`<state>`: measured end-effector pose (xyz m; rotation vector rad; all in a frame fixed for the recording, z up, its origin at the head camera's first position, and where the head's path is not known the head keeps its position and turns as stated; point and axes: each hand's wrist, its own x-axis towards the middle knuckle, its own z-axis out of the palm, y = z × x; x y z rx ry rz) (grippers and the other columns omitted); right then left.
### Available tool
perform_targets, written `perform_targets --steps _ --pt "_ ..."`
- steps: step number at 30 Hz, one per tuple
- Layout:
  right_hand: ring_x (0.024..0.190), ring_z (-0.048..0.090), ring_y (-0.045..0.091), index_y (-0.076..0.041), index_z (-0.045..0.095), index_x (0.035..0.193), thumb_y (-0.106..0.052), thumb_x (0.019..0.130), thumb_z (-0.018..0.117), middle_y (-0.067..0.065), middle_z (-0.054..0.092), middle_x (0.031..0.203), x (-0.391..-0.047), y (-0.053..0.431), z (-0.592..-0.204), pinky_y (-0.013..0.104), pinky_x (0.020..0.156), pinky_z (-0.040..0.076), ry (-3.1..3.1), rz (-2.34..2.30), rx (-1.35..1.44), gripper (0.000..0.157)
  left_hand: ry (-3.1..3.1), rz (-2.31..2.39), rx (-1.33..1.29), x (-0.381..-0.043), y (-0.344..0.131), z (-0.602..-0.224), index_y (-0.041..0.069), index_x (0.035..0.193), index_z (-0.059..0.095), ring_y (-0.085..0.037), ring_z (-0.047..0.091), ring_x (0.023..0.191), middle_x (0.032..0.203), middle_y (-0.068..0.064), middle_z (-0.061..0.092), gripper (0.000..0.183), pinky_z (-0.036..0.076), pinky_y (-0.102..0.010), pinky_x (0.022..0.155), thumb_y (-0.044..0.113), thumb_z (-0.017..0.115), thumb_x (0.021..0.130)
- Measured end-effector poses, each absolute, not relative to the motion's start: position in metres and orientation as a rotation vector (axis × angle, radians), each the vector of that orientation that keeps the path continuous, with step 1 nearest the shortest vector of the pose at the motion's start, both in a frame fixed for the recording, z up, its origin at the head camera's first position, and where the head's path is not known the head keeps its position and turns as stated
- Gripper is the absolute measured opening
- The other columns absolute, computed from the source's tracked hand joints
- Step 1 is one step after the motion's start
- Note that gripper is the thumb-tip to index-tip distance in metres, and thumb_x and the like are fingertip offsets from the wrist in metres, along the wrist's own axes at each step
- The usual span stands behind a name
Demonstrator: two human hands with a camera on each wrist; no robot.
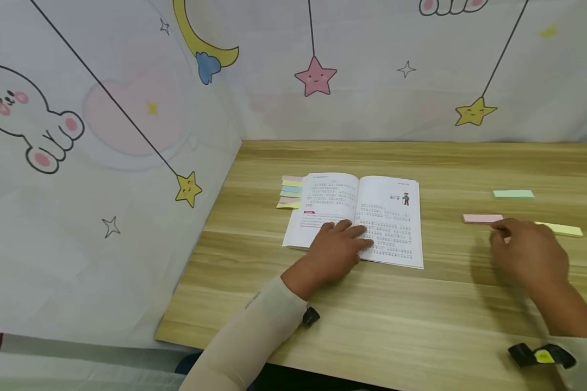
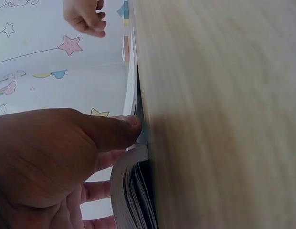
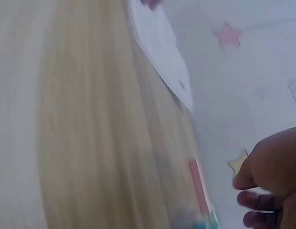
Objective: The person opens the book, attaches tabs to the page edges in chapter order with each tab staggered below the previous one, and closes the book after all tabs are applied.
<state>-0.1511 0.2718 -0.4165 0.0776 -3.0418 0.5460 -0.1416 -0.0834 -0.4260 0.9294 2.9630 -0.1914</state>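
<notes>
An open book point(image 1: 388, 228) with printed text lies on the table, and my left hand point(image 1: 337, 247) rests across its lower middle with spread fingers. In the left wrist view the thumb point(image 2: 114, 131) lies at the book's lower edge, by the page block point(image 2: 133, 191). My right hand point(image 1: 530, 255) hovers over the table to the right, its fingers loosely bent and nothing seen between them. Its fingertips overlap the end of a pink sticky-note pad point(image 1: 481, 218) in the head view. A yellow pad point(image 1: 562, 229) is partly behind that hand; a green pad point(image 1: 513, 194) lies farther back.
Several coloured sticky tabs point(image 1: 291, 191) stick out from the book's left edge. The wooden table point(image 1: 396, 320) meets a cartoon-printed cloth point(image 1: 362, 114) at the back and left. Each wrist wears a black strap-on device, the right one point(image 1: 543, 355) with a yellow label.
</notes>
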Motion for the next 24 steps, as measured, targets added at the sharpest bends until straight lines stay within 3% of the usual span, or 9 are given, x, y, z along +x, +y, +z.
perform_targets --steps 4,9,13,19,24 --pt "0.094 0.045 0.055 0.006 0.062 0.11 -0.009 0.09 0.052 0.035 0.053 0.107 -0.151 0.302 -0.422 0.061 0.066 0.04 -3.061 0.389 0.177 0.027 2.959 -0.216 0.921 -0.141 -0.084 -0.424 0.042 0.133 0.05 -0.017 0.032 0.129 0.142 0.013 0.039 0.042 0.033 -0.043 0.094 0.04 0.057 0.092" --pt "0.103 0.042 0.059 0.007 0.059 0.115 -0.019 0.092 0.057 0.035 0.053 0.113 -0.152 0.314 -0.428 0.068 0.077 0.035 -3.188 0.432 0.218 0.035 2.963 -0.227 0.922 -0.141 -0.085 -0.422 0.043 0.132 0.05 -0.016 0.033 0.127 0.142 0.013 0.039 0.041 0.034 -0.042 0.091 0.04 0.057 0.092" --pt "0.099 0.048 0.056 0.005 0.059 0.116 -0.029 0.091 0.06 0.032 0.056 0.112 -0.151 0.317 -0.427 0.063 0.068 0.04 -3.21 0.42 0.168 0.041 2.965 -0.212 0.939 -0.141 -0.085 -0.42 0.042 0.132 0.051 -0.017 0.033 0.127 0.142 0.012 0.04 0.042 0.034 -0.041 0.09 0.04 0.058 0.091" --pt "0.078 0.058 0.045 0.001 0.064 0.101 -0.022 0.089 0.06 0.026 0.063 0.095 -0.151 0.321 -0.424 0.048 0.05 0.041 -3.192 0.433 0.098 0.025 2.958 -0.196 0.941 -0.142 -0.083 -0.42 0.041 0.132 0.051 -0.017 0.033 0.127 0.142 0.012 0.04 0.042 0.034 -0.042 0.09 0.04 0.059 0.091" --pt "0.057 0.051 0.027 -0.004 0.06 0.1 -0.033 0.087 0.055 0.021 0.063 0.088 -0.154 0.307 -0.421 0.036 0.04 0.034 -3.04 0.542 0.009 0.032 2.951 -0.19 0.95 -0.143 -0.083 -0.422 0.042 0.132 0.051 -0.016 0.033 0.127 0.142 0.012 0.04 0.041 0.035 -0.042 0.091 0.04 0.058 0.092"
